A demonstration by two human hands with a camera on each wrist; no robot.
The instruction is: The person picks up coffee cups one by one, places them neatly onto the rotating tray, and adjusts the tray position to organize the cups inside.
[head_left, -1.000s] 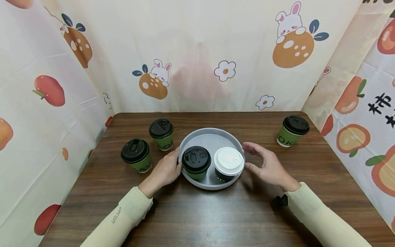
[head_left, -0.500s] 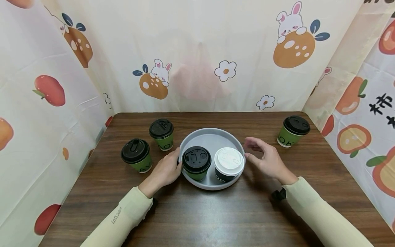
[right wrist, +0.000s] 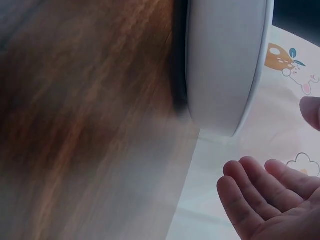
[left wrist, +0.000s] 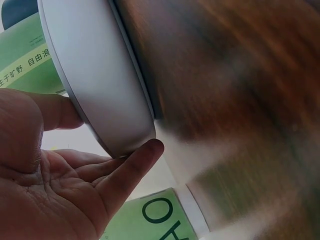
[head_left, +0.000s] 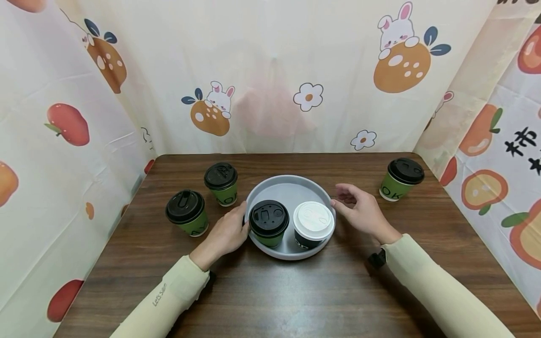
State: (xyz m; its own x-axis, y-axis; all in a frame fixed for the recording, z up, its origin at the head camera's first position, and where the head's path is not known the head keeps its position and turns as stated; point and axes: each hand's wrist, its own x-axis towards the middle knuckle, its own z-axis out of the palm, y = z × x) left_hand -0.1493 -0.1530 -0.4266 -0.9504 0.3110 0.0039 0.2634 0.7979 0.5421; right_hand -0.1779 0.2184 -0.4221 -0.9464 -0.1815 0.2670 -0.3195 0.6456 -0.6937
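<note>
A round grey tray [head_left: 287, 188] lies on the wooden table, bearing a green paper cup with a black lid [head_left: 269, 223] and a dark paper cup with a white lid [head_left: 313, 221]. At the tray's left edge, my left hand [head_left: 224, 232] grips the rim. The left wrist view has its thumb [left wrist: 62, 112] at the rim and its fingertips against the outer wall. To the right of the tray is my right hand [head_left: 361, 213], fingers relaxed and holding nothing. In the right wrist view those fingers [right wrist: 260, 187] are apart from the tray wall [right wrist: 225, 65].
Two green cups with black lids, one nearer [head_left: 187, 213] and one farther back [head_left: 221, 184], stand left of the tray. Another green cup [head_left: 401, 179] is at the back right. Printed curtains [head_left: 270, 70] enclose the table [head_left: 296, 295] at the back and sides.
My right hand has shifted slightly away from me, toward the back of the table, beside the tray's right edge. My left hand, the tray and the cups have kept their places.
</note>
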